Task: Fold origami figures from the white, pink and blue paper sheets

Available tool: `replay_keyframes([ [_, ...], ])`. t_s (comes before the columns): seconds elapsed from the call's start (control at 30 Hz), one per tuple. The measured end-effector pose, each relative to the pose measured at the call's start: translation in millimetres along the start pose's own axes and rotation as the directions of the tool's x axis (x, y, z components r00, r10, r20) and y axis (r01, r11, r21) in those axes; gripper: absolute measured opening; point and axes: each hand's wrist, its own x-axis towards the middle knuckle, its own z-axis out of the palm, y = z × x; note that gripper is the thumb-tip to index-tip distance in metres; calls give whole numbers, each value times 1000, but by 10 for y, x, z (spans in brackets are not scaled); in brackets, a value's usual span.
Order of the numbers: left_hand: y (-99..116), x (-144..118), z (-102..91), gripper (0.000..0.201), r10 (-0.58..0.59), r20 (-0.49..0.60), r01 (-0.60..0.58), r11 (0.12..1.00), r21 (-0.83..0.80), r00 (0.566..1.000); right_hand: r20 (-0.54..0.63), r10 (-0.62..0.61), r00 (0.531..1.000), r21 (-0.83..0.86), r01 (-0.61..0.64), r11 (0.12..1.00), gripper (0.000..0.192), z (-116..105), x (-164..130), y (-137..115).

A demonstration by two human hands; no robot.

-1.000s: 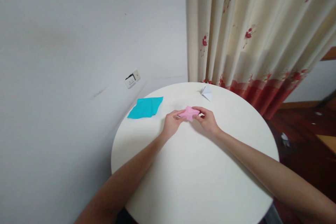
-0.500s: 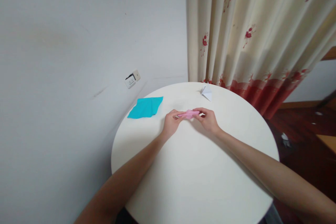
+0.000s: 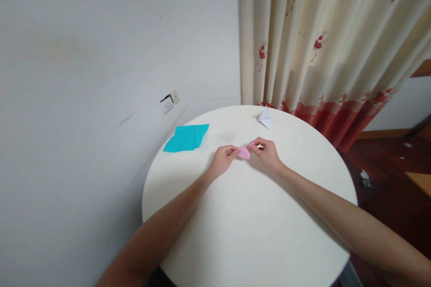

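Note:
A small folded piece of pink paper [image 3: 244, 153] is held between my two hands over the round white table [image 3: 256, 228]. My left hand [image 3: 223, 160] pinches its left end between thumb and fingers. At the upper right of the same paper, my right hand [image 3: 266, 151] is closed in a pinch. My fingers hide both ends, so the full folded shape does not show. To the left of my hands lies a creased sheet of turquoise paper [image 3: 186, 138]. A folded white paper piece [image 3: 264, 118] stands beyond my right hand, near the far edge.
The white wall [image 3: 84, 121] with a socket [image 3: 166, 105] runs close along the table's left side. Behind the table hangs a cream curtain [image 3: 310, 54] with red flowers and a red hem. Dark reddish floor [image 3: 384, 179] shows at the right.
The pink paper has tilted, its left end now lower and its middle pointing down. My left hand has shifted slightly down and right; my right hand is nearly in the same place.

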Motion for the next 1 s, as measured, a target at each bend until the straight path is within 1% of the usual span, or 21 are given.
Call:
replay_keyframes([
  [0.17, 38, -27, 23, 36, -26, 80, 27, 1000, -6, 996, 66, 62, 996, 79, -67, 995, 21, 24, -26, 9],
  [0.3, 73, -46, 33, 39, -29, 143, 31, 999, -14, 989, 99, 92, 991, 98, -102, 990, 22, 55, -54, 1],
  [0.43, 118, -58, 36, 42, -19, 149, 16, 1000, 17, 989, 97, 91, 991, 104, -101, 989, 27, 69, -62, -22],
  [0.53, 137, -60, 47, 45, -20, 155, 20, 1000, 0, 988, 101, 59, 993, 91, -68, 994, 32, 64, -58, -40],
  [0.63, 123, -59, 65, 48, -56, 174, 65, 997, -47, 983, 88, 21, 996, 71, -27, 997, 32, 59, -57, -50],
  [0.77, 84, -60, 79, 51, -120, 216, 140, 987, -80, 969, 63, 13, 998, 68, -17, 998, 25, 68, -64, -51],
  [1.0, 69, -74, 52, 42, -83, 247, 103, 992, -71, 965, -13, 11, 1000, 64, -11, 998, 22, 83, -66, -43],
])
